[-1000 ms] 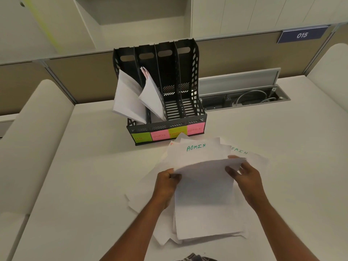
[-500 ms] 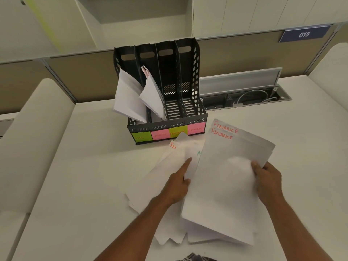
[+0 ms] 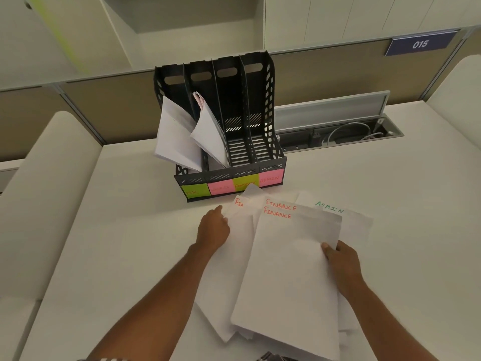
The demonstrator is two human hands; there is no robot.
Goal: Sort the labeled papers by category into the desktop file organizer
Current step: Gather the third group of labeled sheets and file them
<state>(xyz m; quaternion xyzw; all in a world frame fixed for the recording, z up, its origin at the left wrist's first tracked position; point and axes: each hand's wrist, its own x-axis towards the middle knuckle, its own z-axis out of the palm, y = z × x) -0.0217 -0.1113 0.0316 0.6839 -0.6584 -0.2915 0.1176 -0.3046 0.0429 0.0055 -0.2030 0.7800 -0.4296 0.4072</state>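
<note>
Left hand (image 3: 213, 227) now gripping white FINANCE-lettered papers (image 3: 291, 269)

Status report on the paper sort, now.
Right hand grips FINANCE sheets. Left hand on loose pile. Organizer: two right slots empty, path clear.

A blue plaque (image 3: 419, 44) on the partition reads "015". The two top sheets (image 3: 289, 269) carry "FINANCE" in red; another sheet (image 3: 335, 212) reads "ADMIN" in green. On the file organizer (image 3: 260, 100), the right pink sticky note (image 3: 270, 180) reads "ADMIN"; the other notes' writing is too faint to read.
</note>
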